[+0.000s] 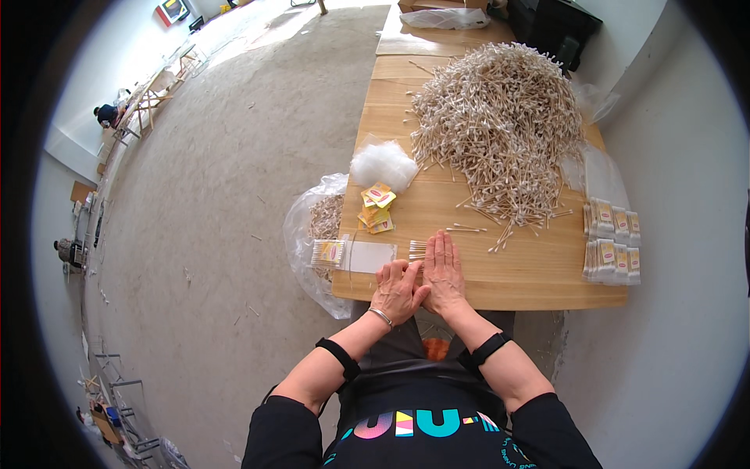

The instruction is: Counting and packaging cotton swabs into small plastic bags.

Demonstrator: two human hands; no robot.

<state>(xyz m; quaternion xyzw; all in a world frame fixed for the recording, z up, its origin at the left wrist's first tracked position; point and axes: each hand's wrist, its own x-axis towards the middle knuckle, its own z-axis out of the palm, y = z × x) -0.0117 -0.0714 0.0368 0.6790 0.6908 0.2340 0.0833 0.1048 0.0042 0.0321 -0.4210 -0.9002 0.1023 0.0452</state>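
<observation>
1. Cotton swabs (417, 249) in a small aligned row are found on the wooden worktop (539, 283), near its near edge and left of that edge's middle; their lower ends are hidden by the hands.
2. The right hand (444, 275) is laid flat beside the row, fingers straight and pressed together, pointed toward the far edge.
3. The left hand (398, 291) is held with fingers bent at the lower end of the row, its thumb set close to the right hand; whether anything is gripped by it cannot be told.
4. A large heap (500, 133) of swabs is piled across the far half, toward the right edge; loose swabs (466, 228) are scattered between heap and hands.
5. Clear bags (383, 166) are stacked by the left edge, with yellow cards (377, 207) spread just nearer.
6. A white sheet (372, 257) is placed near the near left corner; beside it a filled packet (328, 252) is seen at the left edge.
7. Packed sachets (612, 241) are arranged in two rows by the near right corner.
8. Beyond the left edge, more swabs are contained in a large clear sack (303, 227).
</observation>
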